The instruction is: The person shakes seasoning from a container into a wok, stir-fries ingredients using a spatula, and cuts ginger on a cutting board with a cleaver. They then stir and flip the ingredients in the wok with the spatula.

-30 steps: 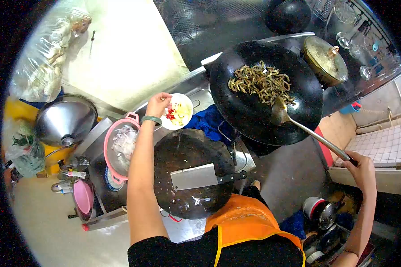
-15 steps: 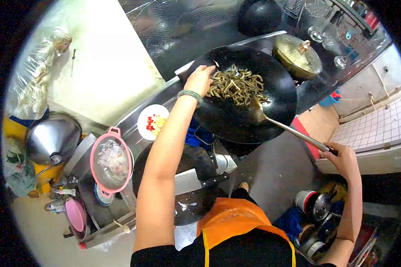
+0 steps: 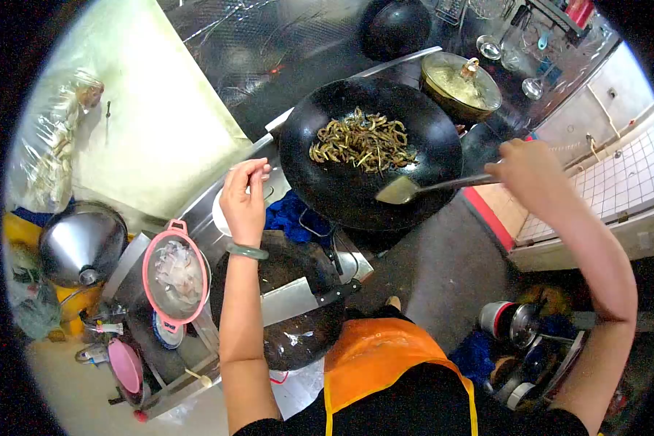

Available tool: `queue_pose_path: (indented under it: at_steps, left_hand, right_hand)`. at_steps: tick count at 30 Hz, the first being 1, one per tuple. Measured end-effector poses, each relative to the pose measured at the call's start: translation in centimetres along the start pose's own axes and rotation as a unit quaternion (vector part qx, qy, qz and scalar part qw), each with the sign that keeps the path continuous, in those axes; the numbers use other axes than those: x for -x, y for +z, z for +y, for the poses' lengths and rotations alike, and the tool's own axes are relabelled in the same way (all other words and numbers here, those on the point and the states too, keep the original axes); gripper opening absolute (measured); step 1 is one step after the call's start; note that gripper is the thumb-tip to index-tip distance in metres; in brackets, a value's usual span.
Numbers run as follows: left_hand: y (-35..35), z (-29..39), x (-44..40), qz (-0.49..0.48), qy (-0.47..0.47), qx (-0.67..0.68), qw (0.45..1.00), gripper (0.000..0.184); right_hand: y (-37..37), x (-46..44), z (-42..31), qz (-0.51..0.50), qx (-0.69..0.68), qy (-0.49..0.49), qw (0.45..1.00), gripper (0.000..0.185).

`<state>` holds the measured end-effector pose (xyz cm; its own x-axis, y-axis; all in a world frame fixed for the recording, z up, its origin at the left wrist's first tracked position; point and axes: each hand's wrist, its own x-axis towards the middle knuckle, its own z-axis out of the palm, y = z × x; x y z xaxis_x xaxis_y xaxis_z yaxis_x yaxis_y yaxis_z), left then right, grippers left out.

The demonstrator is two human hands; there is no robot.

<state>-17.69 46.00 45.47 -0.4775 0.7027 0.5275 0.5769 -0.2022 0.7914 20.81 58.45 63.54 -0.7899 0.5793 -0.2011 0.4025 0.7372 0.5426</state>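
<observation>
A black wok [image 3: 370, 192] holds a heap of dark, browned strips of food [image 3: 363, 142]. My right hand [image 3: 534, 174] is wrapped around the handle of a metal wok spatula [image 3: 400, 190], whose blade rests in the wok below the food. My left hand [image 3: 244, 200], with a green bangle at its wrist, is raised left of the wok over a white plate [image 3: 219, 214]. Its fingers are loosely bent and apart from the thumb, with nothing seen in them. The hand hides most of the plate.
A lidded glass pot [image 3: 461, 87] stands behind the wok. A cleaver [image 3: 291, 299] lies on a round dark board [image 3: 305, 338]. Left of it is a pink-rimmed strainer [image 3: 176, 272] with pale pieces. Ladles [image 3: 489, 48] hang at the upper right.
My left hand has drawn back from the wok's left side to above the plate. My right hand has moved up with the spatula, and its blade has shifted left and away from the food.
</observation>
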Motion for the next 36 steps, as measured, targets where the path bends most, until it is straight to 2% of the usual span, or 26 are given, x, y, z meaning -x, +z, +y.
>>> queue_pose_path:
  at_steps: [1,2,5,7,8,9,12,15,16,19,20,23,24,25,26,27,28,30,31,33,34,36]
  left_hand:
    - [0.7,0.8,0.1,0.003,0.05,0.008,0.999,0.022]
    - [1.1,3.2,-0.4,-0.004,0.172,-0.171,0.97,0.022]
    - [0.9,5.6,-0.3,-0.006,0.222,-0.261,0.939,0.023]
    - [-1.8,5.1,1.6,-0.023,0.153,-0.137,0.978,0.022]
    - [-3.5,5.1,3.3,-0.025,0.089,-0.153,0.984,0.023]
    - [-4.7,4.7,4.7,-0.007,0.078,-0.157,0.984,0.03]
    - [-6.9,3.1,10.1,0.017,0.049,-0.225,0.973,0.043]
    - [-7.7,2.5,15.5,-0.01,-0.041,-0.188,0.981,0.045]
    - [-7.7,2.0,17.2,-0.011,-0.055,-0.196,0.979,0.044]
    - [-6.8,1.4,19.7,-0.009,-0.087,-0.184,0.979,0.043]
    - [-6.1,1.2,20.1,0.006,-0.132,-0.13,0.983,0.042]
    - [-4.9,2.4,20.3,0.003,-0.161,-0.116,0.98,0.044]
    - [-5.0,2.2,20.8,-0.011,-0.116,-0.156,0.981,0.045]
    - [-5.2,2.2,21.3,-0.011,-0.112,-0.161,0.981,0.045]
    - [-5.5,2.4,21.9,-0.013,-0.108,-0.166,0.98,0.045]
    - [-6.0,2.5,22.4,-0.017,-0.102,-0.171,0.98,0.046]
    - [-6.3,1.9,23.2,-0.012,-0.075,-0.204,0.976,0.046]
    - [-6.9,2.1,24.6,-0.017,-0.127,-0.185,0.974,0.047]
    - [-7.0,2.1,25.1,-0.018,-0.151,-0.174,0.973,0.047]
    - [-6.9,1.9,25.3,-0.001,-0.151,-0.148,0.977,0.045]
    - [-6.7,2.1,25.1,0.008,-0.139,-0.146,0.979,0.044]
    - [-6.5,2.7,24.5,0.007,-0.129,-0.156,0.979,0.04]
  right_hand:
    - [2.0,-2.0,-1.3,-0.047,0.002,-0.007,0.999,0.017]
    - [5.0,-4.0,-3.4,-0.039,-0.033,0.004,0.999,0.02]
    - [7.1,-7.0,-3.8,-0.029,-0.098,0.061,0.993,0.033]
    - [6.6,-7.0,-2.6,-0.018,-0.165,0.095,0.982,0.044]
    - [5.5,-6.0,-1.6,0.012,-0.207,0.091,0.974,0.039]
    - [4.6,-4.9,-0.9,0.041,-0.247,0.09,0.964,0.035]
    - [3.8,-2.9,0.3,-0.027,-0.269,0.095,0.958,0.04]
    - [1.0,-1.0,-1.1,-0.046,-0.237,0.019,0.97,0.044]
    - [0.0,-1.1,-1.9,-0.085,-0.232,0.014,0.969,0.043]
    - [1.9,-3.4,-5.3,-0.037,-0.226,-0.034,0.973,0.041]
    - [3.2,-5.3,-6.6,-0.036,-0.237,-0.006,0.971,0.04]
    - [7.0,-9.7,-6.3,0.001,-0.279,0.066,0.958,0.039]
    - [6.1,-9.1,-4.8,0.015,-0.29,0.058,0.955,0.041]
    - [4.8,-8.1,-3.1,-0.026,-0.317,0.085,0.944,0.043]
    - [4.1,-6.7,-1.2,-0.017,-0.311,0.067,0.948,0.045]
    - [2.4,-4.7,-0.1,-0.028,-0.264,0.087,0.96,0.04]
    - [1.8,-2.9,1.4,0.022,-0.259,0.033,0.965,0.043]
    - [-2.3,0.0,1.9,-0.079,-0.138,0.069,0.985,0.039]
    - [-2.3,0.6,1.7,-0.095,-0.089,0.068,0.989,0.037]
    - [-1.7,1.0,1.3,-0.124,0.009,0.064,0.99,0.034]
    - [-0.9,0.4,0.9,-0.134,0.0,0.052,0.99,0.035]
    - [5.4,-2.5,0.7,-0.121,0.003,0.061,0.991,0.034]
